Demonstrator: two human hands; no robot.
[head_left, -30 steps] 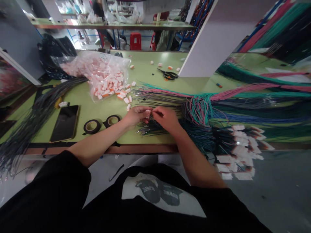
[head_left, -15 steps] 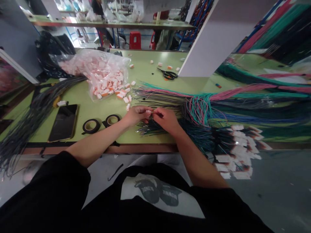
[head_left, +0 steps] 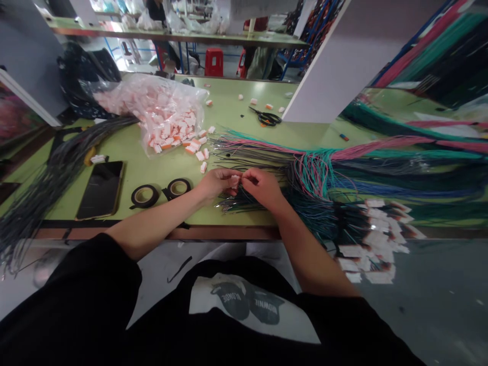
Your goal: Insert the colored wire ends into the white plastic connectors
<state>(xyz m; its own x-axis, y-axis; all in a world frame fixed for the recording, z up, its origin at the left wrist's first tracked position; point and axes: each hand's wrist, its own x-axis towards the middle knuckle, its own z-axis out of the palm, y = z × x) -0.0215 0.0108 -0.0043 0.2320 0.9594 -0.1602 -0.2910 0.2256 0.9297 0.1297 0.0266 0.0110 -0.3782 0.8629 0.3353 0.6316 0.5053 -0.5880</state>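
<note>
Small pale plastic connector block [head_left: 235, 181], held over a pale green surface [head_left: 305, 133], to the near right of a bulging clear plastic bag [head_left: 186, 91] that spills little white-and-orange plastic blocks [head_left: 179, 133]. The person's left hand [head_left: 216, 184] has thumb and fingers clamped on the block; the right hand [head_left: 263, 188] has thumb and fingertips together just beside it, though whether they pinch a wire is too small to tell. Bundled thin pink, green and dark wires [head_left: 313, 172] stretch rightward from the bag's side. The block looks light, stiff and perhaps slippery, best held by its flat sides.
</note>
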